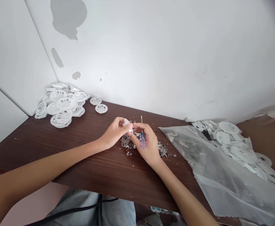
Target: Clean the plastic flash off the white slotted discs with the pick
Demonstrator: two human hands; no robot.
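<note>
Over the middle of the brown table, my left hand (pixel 113 134) is closed around a small white plastic part (pixel 126 121), pinched between thumb and fingers. My right hand (pixel 150 147) holds a small screwdriver (pixel 143 142) with a clear bluish-purple handle in its palm, shaft pointing up and away. Its thumb and fingertips also reach the near right side of the white part. Fingers cover most of that part. Beneath both hands spreads a heap of tiny metal pieces (pixel 126 143), partly hidden by the right hand.
White round slotted plastic pieces (pixel 65 103) are piled at the back left, two lying apart. On the right, a clear plastic bag (pixel 212 175) lies by more white plastic parts (pixel 240 147) and a brown cardboard surface (pixel 259 128). A white wall (pixel 151 62) with grey patches rises behind the table (pixel 87 169).
</note>
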